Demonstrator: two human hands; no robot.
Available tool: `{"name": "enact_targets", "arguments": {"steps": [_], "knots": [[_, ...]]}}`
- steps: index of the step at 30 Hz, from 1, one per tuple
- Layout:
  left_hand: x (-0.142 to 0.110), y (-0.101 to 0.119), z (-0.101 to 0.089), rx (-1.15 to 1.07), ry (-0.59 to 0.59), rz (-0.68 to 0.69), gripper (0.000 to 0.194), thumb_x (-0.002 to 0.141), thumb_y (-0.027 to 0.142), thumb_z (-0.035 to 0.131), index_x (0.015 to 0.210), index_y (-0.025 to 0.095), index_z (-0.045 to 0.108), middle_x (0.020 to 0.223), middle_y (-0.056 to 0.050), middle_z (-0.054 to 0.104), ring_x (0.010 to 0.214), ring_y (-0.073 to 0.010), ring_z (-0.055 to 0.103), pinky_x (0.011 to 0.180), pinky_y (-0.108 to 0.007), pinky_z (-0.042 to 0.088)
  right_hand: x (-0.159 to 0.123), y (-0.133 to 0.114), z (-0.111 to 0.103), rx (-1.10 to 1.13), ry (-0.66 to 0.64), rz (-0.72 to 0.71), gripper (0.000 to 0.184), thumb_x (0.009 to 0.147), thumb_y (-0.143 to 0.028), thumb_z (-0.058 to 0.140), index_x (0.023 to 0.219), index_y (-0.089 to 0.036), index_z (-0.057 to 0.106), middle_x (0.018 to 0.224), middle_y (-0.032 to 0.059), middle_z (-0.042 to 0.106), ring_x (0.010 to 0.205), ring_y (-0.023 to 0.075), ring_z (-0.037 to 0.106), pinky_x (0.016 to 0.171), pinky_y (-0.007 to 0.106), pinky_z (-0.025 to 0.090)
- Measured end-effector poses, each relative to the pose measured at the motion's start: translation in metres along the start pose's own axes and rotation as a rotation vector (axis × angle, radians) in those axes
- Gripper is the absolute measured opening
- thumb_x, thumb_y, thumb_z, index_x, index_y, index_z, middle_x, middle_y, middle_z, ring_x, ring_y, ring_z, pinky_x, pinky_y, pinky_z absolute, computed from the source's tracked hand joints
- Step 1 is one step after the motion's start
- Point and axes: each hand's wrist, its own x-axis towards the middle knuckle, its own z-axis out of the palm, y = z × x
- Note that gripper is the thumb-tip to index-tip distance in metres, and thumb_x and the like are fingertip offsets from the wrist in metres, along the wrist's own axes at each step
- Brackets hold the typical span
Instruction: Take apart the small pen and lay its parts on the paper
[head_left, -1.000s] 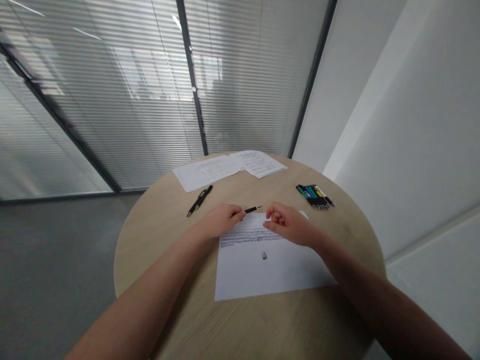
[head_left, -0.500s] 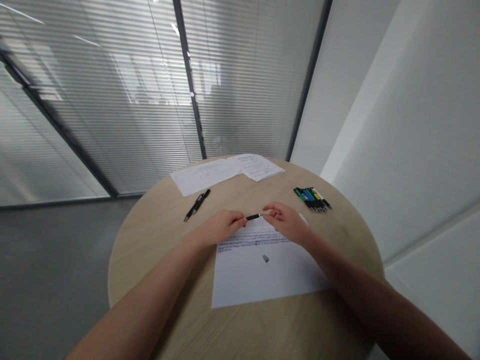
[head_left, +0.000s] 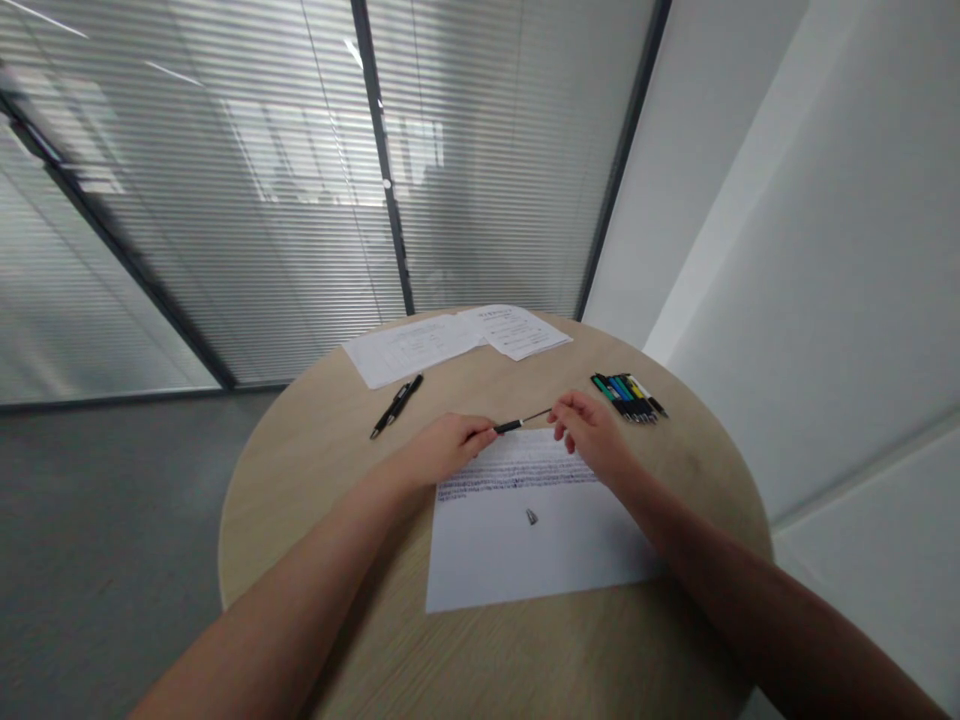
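My left hand point(head_left: 459, 440) is closed round a black pen barrel point(head_left: 508, 426), whose end points right, above the top of a sheet of paper. From that end a thin dark pen refill point(head_left: 536, 414) sticks out. The fingertips of my right hand point(head_left: 585, 425) pinch the refill's far end. Both hands are over the upper part of the written sheet point(head_left: 487, 560), which bears several lines of dark handwriting. A small silvery pen tip point(head_left: 532, 517) lies on the blank part of this sheet, below the writing.
Two black pens point(head_left: 396, 405) lie left of the hands on the round wooden table point(head_left: 292, 480). Several pens with green, blue, yellow and white parts point(head_left: 628, 398) lie side by side at the right. Printed papers point(head_left: 420, 347) lie at the far edge, before a blinded glass wall.
My right hand has moved right and slightly up, drawing the refill further out of the barrel. My left hand stays nearly in place with the barrel.
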Motion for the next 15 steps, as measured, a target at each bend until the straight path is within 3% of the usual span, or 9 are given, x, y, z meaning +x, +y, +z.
{"name": "enact_targets", "arguments": {"steps": [4,7,9,15], "knots": [[0.001,-0.002,0.0,-0.032,0.057,-0.018,0.03,0.094,0.034,0.035,0.105,0.022,0.061,0.075,0.0,0.063,0.069,-0.0137,0.056,0.064,-0.025,0.038,0.004,0.0,-0.006,0.245,0.216,0.016,0.016,0.078,-0.032,0.049,0.069,-0.019,0.049,0.063,-0.0017,0.055,0.045,0.0084,0.045,0.035,0.019,0.031],[0.0,-0.002,-0.002,-0.043,0.105,-0.04,0.028,0.093,0.031,0.035,0.107,0.021,0.058,0.075,0.0,0.062,0.07,-0.0144,0.056,0.066,-0.026,0.039,0.006,-0.001,-0.009,0.363,0.266,0.006,0.014,0.075,-0.029,0.048,0.065,-0.02,0.043,0.06,-0.0026,0.051,0.043,0.0085,0.042,0.035,0.02,0.029],[0.0,-0.001,-0.003,-0.056,0.138,-0.049,0.026,0.092,0.028,0.035,0.1,0.02,0.057,0.076,0.0,0.061,0.072,-0.015,0.055,0.067,-0.027,0.04,0.006,-0.002,-0.009,0.413,0.22,0.02,0.016,0.074,-0.029,0.048,0.064,-0.02,0.04,0.055,-0.0034,0.047,0.042,0.0087,0.04,0.035,0.021,0.029],[-0.003,0.007,-0.009,-0.175,0.148,-0.035,0.02,0.087,0.023,0.033,0.082,0.018,0.052,0.076,0.0,0.055,0.076,-0.0152,0.053,0.069,-0.027,0.04,-0.005,-0.004,0.003,0.303,-0.139,0.1,0.02,0.076,-0.034,0.048,0.064,-0.019,0.04,0.055,-0.0017,0.047,0.045,0.0089,0.041,0.038,0.021,0.031]]}}
